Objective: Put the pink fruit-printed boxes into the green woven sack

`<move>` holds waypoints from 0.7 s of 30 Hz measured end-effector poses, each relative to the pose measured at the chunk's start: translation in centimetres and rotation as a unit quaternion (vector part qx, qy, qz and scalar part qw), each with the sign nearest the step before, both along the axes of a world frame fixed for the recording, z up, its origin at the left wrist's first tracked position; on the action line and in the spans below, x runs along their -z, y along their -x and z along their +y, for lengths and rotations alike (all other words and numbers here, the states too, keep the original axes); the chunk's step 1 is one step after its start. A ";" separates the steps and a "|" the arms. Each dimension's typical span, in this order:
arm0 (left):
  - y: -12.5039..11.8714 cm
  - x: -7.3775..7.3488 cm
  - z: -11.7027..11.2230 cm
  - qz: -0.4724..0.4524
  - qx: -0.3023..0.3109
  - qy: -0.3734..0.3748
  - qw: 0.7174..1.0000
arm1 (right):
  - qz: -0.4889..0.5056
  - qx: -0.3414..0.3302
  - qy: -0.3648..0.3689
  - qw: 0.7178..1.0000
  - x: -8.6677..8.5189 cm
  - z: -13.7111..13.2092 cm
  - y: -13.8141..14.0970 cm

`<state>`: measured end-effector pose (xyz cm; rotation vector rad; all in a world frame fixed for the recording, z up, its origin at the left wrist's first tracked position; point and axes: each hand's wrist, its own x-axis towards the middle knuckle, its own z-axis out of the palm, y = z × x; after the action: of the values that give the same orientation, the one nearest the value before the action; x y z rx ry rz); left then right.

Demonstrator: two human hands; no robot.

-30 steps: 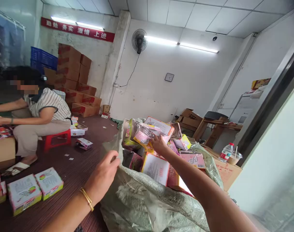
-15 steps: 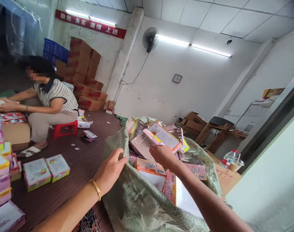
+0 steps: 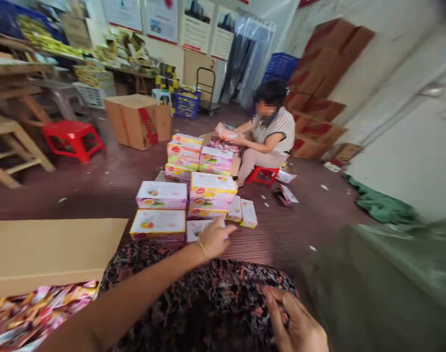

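Observation:
My left hand is stretched forward, fingers apart, holding nothing. It reaches over a low white carton at the front of several stacked small fruit-print boxes; whether the fingertips touch a box I cannot tell. A taller stack of yellow and pink boxes stands just beyond the hand. My right hand hovers over the dark floral cloth on my lap, its fingers loosely bent and apart, with nothing seen in them.
An open carton of shiny wrapped packets lies at left. The green woven sack stands at right, blurred. Farther off, a co-worker sits on a red stool holding a box. A large carton stands behind.
The view has swung left from the sack to the stacked boxes. My left hand has left the sack's rim and reaches towards the stacks; my right hand has come off the boxes in the sack.

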<state>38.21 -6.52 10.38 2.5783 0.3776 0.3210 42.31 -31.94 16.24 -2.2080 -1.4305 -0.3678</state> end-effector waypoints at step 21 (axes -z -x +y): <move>9.5 15.4 22.5 0.358 -0.037 -0.067 0.931 | 0.725 0.165 0.142 0.654 20.3 29.9 -0.2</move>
<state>28.70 16.02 -5.03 2.7417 0.7252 -0.6163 42.51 -2.04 -4.09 -1.8862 -0.1372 1.3455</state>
